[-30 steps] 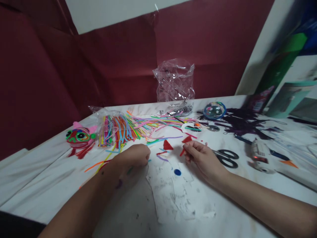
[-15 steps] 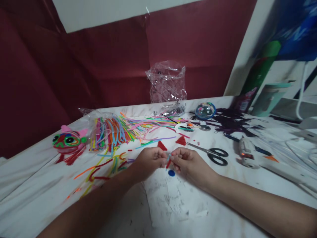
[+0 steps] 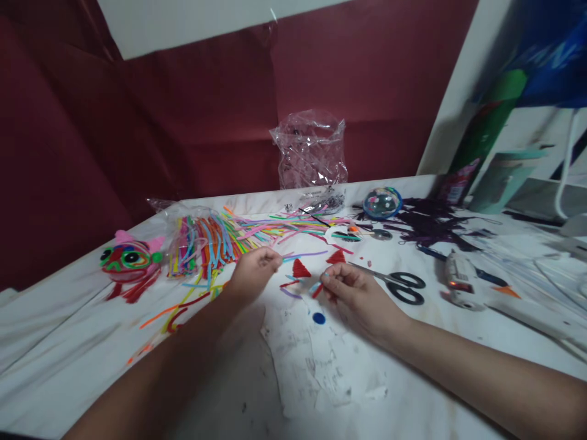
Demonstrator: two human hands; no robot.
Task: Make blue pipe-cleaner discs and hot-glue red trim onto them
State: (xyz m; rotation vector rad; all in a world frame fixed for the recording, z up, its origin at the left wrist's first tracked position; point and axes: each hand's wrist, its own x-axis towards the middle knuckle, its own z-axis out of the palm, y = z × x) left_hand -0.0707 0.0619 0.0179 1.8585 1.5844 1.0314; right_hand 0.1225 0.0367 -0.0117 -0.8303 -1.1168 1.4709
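Note:
My right hand (image 3: 351,293) is closed, with thumb and fingers pinching a short piece of red and light-blue pipe cleaner (image 3: 316,289). My left hand (image 3: 255,272) is apart from it, over the left side of the loose pipe cleaners, its fingers curled together; whether anything is in them is hidden. Two red ridged triangles, a left one (image 3: 301,268) and a right one (image 3: 336,256), lie just beyond my hands. A short purple strip (image 3: 290,294) and a blue disc (image 3: 318,318) rest on the table near a sheet of torn white paper (image 3: 298,366).
Black-handled scissors (image 3: 406,287) and a glue gun (image 3: 458,275) lie to the right. Bundled pipe cleaners (image 3: 197,244) and a pink-eared figure (image 3: 131,260) are on the left. A clear dome (image 3: 383,203), a clear bag (image 3: 312,153) and dark purple strands (image 3: 431,223) stand farther back.
My left hand has let go of the red and light-blue piece and moved left and slightly up. My right hand still holds that piece, now slightly farther right.

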